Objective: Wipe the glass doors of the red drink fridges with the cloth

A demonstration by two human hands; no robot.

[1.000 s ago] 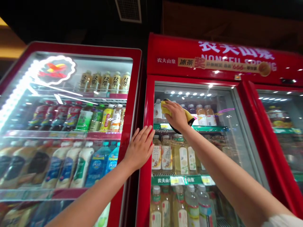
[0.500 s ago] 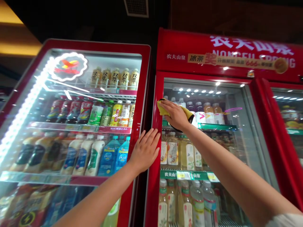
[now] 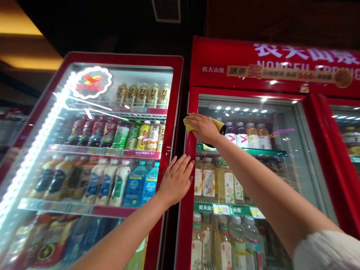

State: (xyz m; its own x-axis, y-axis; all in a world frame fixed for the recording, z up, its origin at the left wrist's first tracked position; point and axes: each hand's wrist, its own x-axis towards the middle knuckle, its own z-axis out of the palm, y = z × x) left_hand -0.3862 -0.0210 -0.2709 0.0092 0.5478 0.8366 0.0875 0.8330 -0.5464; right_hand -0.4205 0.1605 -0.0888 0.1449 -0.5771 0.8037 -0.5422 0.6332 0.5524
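Note:
My right hand point(image 3: 205, 129) presses a yellow cloth with dark edging point(image 3: 191, 123) against the left frame and glass of the right-hand red drinks fridge point(image 3: 189, 217). The cloth's left end reaches over the frame's outer edge. Lower down, my left hand point(image 3: 176, 179) lies with fingers spread across the gap between the two fridges, its fingertips at the right fridge's red frame. Behind the glass door point(image 3: 284, 123) stand rows of bottles, partly hidden by my right arm.
The left red-framed fridge point(image 3: 178, 90) holds several shelves of bottles behind glass, with a bright light strip point(image 3: 42, 138) and a glowing round sign point(image 3: 91, 82). Another fridge door point(image 3: 344, 127) stands at far right. A ceiling vent point(image 3: 166, 10) is overhead.
My right hand and the cloth have slid left, onto the door frame's outer edge. My left hand stays at the frame. The view has shifted slightly.

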